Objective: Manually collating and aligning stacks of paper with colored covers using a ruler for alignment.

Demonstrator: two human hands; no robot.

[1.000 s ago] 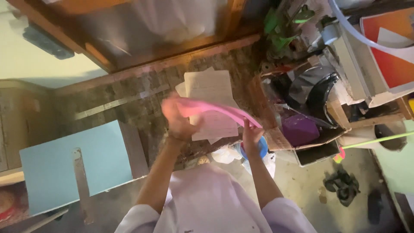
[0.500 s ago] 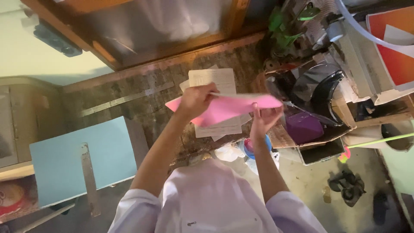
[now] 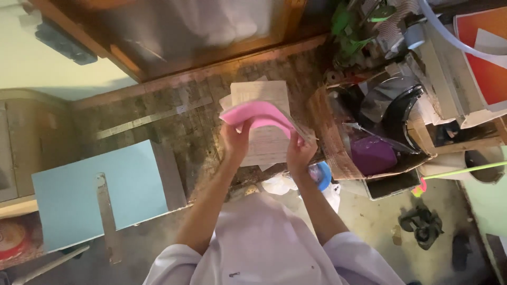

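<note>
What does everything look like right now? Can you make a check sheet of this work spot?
Surface: worn, mottled brown worktop.
Job's things: pink sheet, curved, over a stack of pale papers.
Clutter: light blue board; metal ruler; cardboard box holding a purple thing.
Grips: left hand and right hand each hold the pink sheet.
Cables: white hose, top right.
Surroundings: wooden frame; shoes on the floor.

Centre of frame: left hand point(image 3: 235, 141) and right hand point(image 3: 300, 154) grip a curved pink sheet point(image 3: 259, 114) above a stack of pale paper sheets point(image 3: 264, 138) on a dark worktop point(image 3: 174, 126). Lower left: light blue board point(image 3: 97, 192). Right: cardboard box point(image 3: 330, 140) containing a purple container point(image 3: 372, 154).
</note>
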